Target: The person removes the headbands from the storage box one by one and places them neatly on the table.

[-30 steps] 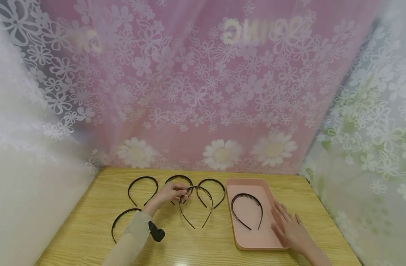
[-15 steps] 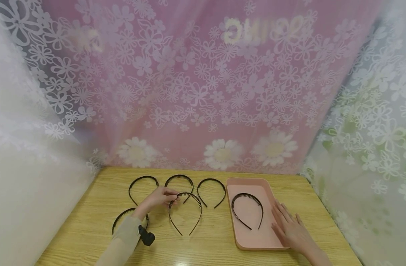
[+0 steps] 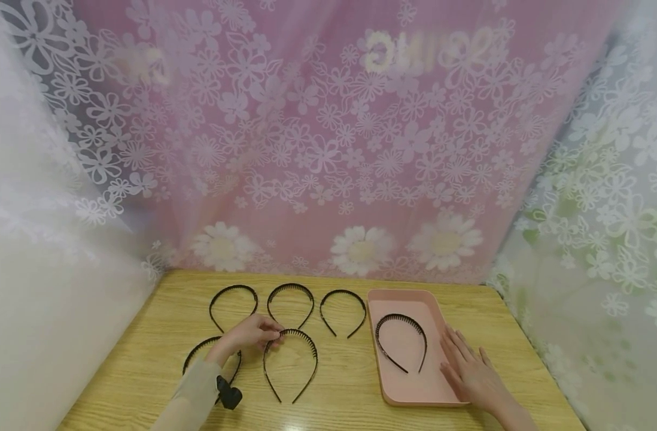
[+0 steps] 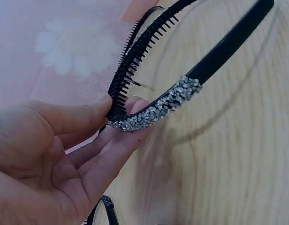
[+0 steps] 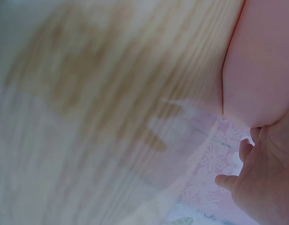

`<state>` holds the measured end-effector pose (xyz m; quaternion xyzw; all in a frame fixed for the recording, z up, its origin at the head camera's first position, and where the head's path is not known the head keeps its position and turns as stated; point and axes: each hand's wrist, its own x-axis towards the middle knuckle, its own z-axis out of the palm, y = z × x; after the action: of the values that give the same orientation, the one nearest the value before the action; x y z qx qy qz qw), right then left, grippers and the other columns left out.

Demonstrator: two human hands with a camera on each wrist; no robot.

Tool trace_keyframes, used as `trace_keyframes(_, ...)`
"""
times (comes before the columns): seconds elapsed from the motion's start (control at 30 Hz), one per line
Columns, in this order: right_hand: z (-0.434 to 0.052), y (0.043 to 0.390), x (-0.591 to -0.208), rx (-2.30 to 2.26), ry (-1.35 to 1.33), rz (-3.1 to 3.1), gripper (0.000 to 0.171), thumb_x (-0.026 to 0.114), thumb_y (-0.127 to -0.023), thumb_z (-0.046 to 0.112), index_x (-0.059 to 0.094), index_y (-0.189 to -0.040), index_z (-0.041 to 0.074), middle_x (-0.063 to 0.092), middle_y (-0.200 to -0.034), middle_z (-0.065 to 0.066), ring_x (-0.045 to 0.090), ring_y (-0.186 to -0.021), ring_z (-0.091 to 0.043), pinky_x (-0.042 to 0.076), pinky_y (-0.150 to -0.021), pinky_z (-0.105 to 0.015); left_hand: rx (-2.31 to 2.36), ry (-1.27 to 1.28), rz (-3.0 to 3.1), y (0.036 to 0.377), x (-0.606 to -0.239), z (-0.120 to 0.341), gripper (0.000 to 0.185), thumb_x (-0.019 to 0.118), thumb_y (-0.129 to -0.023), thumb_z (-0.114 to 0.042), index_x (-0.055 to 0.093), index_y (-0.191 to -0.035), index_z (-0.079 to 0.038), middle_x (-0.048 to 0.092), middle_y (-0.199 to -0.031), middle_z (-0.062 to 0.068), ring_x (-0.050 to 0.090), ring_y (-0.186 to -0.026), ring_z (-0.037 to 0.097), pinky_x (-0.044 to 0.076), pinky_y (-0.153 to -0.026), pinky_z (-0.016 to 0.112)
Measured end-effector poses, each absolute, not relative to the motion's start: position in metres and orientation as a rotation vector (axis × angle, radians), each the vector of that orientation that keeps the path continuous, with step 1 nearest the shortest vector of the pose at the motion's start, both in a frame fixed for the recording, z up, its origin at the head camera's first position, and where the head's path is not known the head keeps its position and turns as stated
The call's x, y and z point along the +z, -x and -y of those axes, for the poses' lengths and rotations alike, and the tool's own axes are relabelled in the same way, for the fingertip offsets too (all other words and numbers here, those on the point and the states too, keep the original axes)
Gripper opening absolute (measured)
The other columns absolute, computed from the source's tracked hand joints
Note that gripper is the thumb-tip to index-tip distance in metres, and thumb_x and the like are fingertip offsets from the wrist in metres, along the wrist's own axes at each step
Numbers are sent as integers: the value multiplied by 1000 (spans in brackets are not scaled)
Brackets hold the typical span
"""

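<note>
My left hand [image 3: 253, 334] pinches a black toothed headband [image 3: 316, 359] between thumb and fingers at the side of its arch. A band of silvery glitter [image 4: 158, 110] covers that part of it in the left wrist view, and a shadow falls on the wood beneath. My right hand [image 3: 475, 369] lies with straight fingers along the right wall of a pink tray [image 3: 414, 390]; the palm side shows close to the tray in the right wrist view. Inside the tray lies another black headband [image 3: 401, 317].
Along the back of the wooden table [image 3: 344, 413] lie three more headbands: one at left [image 3: 233, 287], one in the middle [image 3: 289, 287], one at right [image 3: 343, 292]. A further headband [image 3: 198, 345] is partly hidden under my left forearm. A pink floral curtain [image 3: 334, 149] hangs behind.
My left hand has moved left and toward me with the pinched headband, away from the back row of headbands. The right hand and the tray have stayed in place.
</note>
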<state>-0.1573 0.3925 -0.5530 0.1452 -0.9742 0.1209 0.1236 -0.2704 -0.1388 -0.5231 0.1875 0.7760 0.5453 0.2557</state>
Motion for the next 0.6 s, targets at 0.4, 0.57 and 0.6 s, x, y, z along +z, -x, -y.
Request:
trace_keyframes(0.4, -393, 156, -551, 356, -392, 2890, 62, 58, -104, 35, 41, -156, 7, 27, -166, -10, 21, -154, -28, 25, -105, -76, 1371, -499, -2248, 265, -528, 141, 23, 61, -103, -15, 71, -115, 3, 72, -88, 11, 66, -74, 20, 49, -59, 32)
trace_keyframes(0.57, -392, 156, -548, 363, -389, 2913, 61, 57, -104, 35, 41, -156, 6, 27, -166, -11, 22, -154, -31, 24, -106, -76, 1345, -490, -2336, 261, -529, 139, 21, 62, -102, -14, 72, -112, 2, 72, -83, 10, 63, -68, 16, 49, -57, 33)
trace_keyframes(0.6, -392, 156, -548, 363, -393, 2909, 61, 57, -104, 35, 41, -155, 6, 27, -166, -11, 21, -154, -30, 25, -106, -76, 1331, -495, -2359, 260, -528, 138, 21, 63, -102, -14, 73, -111, 1, 72, -83, 10, 62, -68, 15, 50, -58, 33)
